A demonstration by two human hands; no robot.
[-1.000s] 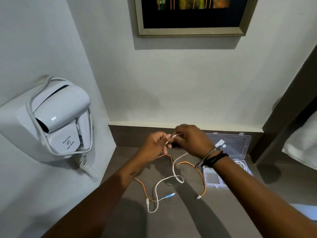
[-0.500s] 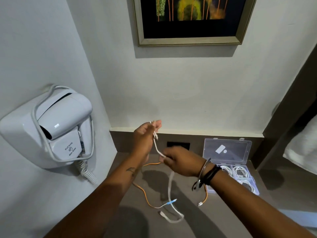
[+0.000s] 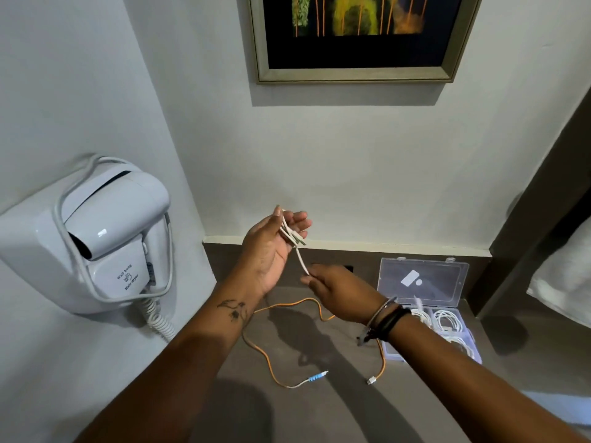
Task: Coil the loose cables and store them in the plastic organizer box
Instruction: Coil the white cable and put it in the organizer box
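My left hand (image 3: 271,247) is raised above the counter, palm up, with folded loops of a white cable (image 3: 292,236) lying across its fingers. My right hand (image 3: 335,290) sits lower and pinches the same cable's lower stretch, taut between both hands. An orange cable (image 3: 287,306) with a blue-and-white plug lies loose on the dark counter (image 3: 287,410) beneath my arms. The clear plastic organizer box (image 3: 447,321) stands open at the right, its lid upright, with coiled white cables in its compartments.
A white wall-mounted hair dryer (image 3: 105,238) with a curly cord hangs on the left wall. A framed picture (image 3: 358,36) hangs above. A white towel (image 3: 563,282) shows at the right edge beside a dark panel.
The white cable has been lifted off the counter and gathered into my left hand, which rose. My right hand slid down along the cable.
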